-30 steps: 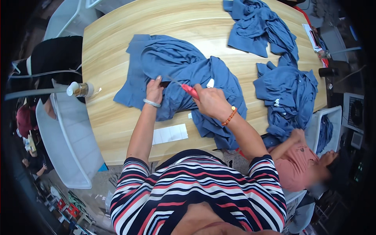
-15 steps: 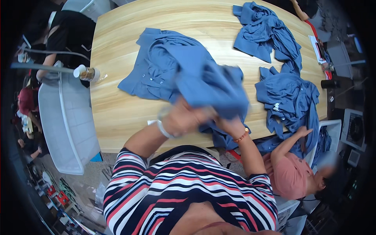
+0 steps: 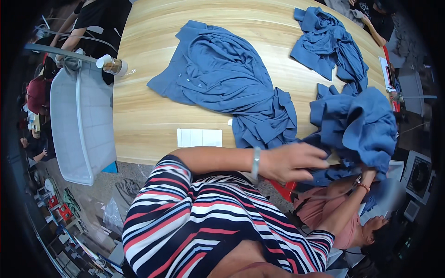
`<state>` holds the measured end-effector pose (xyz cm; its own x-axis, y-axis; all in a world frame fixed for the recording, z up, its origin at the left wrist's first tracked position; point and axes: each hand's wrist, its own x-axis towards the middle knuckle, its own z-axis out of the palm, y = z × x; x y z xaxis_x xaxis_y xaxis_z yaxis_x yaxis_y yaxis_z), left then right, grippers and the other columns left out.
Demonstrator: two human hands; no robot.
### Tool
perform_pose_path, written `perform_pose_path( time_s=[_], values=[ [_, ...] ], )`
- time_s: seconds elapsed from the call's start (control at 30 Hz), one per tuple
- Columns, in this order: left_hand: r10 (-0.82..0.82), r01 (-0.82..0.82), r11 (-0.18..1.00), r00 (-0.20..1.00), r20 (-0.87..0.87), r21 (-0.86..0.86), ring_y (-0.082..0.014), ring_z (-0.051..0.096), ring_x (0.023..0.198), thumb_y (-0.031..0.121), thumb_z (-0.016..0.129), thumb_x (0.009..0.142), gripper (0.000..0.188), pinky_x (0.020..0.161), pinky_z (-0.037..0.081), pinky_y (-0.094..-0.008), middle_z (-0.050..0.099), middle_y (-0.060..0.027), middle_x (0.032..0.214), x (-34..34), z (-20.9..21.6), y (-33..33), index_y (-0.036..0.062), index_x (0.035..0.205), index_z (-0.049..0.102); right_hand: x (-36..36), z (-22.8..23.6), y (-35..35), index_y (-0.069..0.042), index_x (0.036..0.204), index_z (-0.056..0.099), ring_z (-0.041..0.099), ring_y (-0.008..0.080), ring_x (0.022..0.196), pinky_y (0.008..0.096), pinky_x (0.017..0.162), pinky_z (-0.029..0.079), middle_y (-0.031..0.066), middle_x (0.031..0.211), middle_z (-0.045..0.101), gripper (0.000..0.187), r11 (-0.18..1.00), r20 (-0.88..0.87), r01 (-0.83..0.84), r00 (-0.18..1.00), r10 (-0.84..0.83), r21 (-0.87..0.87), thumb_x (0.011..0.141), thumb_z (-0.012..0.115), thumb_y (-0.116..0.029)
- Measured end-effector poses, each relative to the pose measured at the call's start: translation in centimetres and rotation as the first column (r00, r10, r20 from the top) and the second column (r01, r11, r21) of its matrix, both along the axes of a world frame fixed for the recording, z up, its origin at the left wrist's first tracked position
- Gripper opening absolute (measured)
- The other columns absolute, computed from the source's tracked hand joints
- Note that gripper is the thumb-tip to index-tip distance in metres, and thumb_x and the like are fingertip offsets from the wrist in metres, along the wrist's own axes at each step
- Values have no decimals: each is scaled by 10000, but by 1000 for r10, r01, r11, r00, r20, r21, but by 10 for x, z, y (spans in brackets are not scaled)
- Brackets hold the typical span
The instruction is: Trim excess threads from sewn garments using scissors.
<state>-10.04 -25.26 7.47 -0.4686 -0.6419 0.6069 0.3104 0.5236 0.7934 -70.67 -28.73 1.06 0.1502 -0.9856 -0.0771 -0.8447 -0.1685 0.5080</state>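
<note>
To my right, my right hand (image 3: 369, 173), with a beaded bracelet at the wrist, is partly covered by a bunched blue shirt (image 3: 354, 123) and grips its near side. My left hand (image 3: 294, 161), wearing a pale bangle, reaches across my body beside that shirt. Its fingers are apart, slightly blurred, and hold nothing that I can see. A second blue shirt (image 3: 222, 69) with small buttons lies loosely spread on the table in front of me. One end of it is bunched near my left hand.
Another crumpled blue shirt (image 3: 327, 41) lies at the far right of the wooden table (image 3: 143, 120). A white strip of paper (image 3: 199, 137) lies near the front edge. A capped bottle (image 3: 111, 65) and white bin (image 3: 72, 125) are left. A co-worker in pink (image 3: 320, 208) sits close at right.
Both hands have let go of the middle shirt, which now lies on the table, and have moved right. My right hand has taken hold of the right-hand shirt. The white paper strip has come into sight.
</note>
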Motion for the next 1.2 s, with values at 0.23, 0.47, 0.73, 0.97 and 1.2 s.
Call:
perform_pose_path(
  time_s=[0.23,0.47,0.73,0.97,1.2],
  values=[
    [742,-781,536,254,621,-321,-365,524,1130,195,690,770,393,943,419,-436,568,-165,1213,184,-162,-13,85,1136,598,282,15,52,34,961,498,622,253,587,368,571,493,159,695,611,258,790,781,491,299,-548,366,877,606,-185],
    [511,-690,581,-104,853,-432,-345,336,1303,300,691,782,655,1052,235,-524,409,-79,1411,245,-198,18,220,1377,428,279,-18,27,15,949,512,624,182,561,304,515,480,120,706,625,188,758,760,367,177,-626,539,879,601,-134],
    [686,-860,395,42,726,-324,-278,502,1115,226,692,775,377,940,362,-437,589,-24,1213,256,-209,19,138,1134,617,262,65,23,-39,1038,529,585,173,500,304,453,468,91,713,642,207,702,837,484,-134,-530,522,884,591,-162],
    [545,-985,170,119,830,29,-234,551,780,317,748,728,333,740,413,-391,648,-16,776,255,-197,-3,100,962,653,363,50,57,-8,1222,503,648,225,678,361,657,497,134,754,645,403,734,648,126,387,-656,667,850,594,-135],
    [567,-965,89,-155,809,-247,-233,535,826,349,764,699,246,748,375,-398,594,-14,775,232,-201,-35,138,805,694,449,62,39,-59,1188,515,656,318,713,407,659,487,154,722,644,357,799,638,21,590,-496,601,846,589,-130]
  ],
)
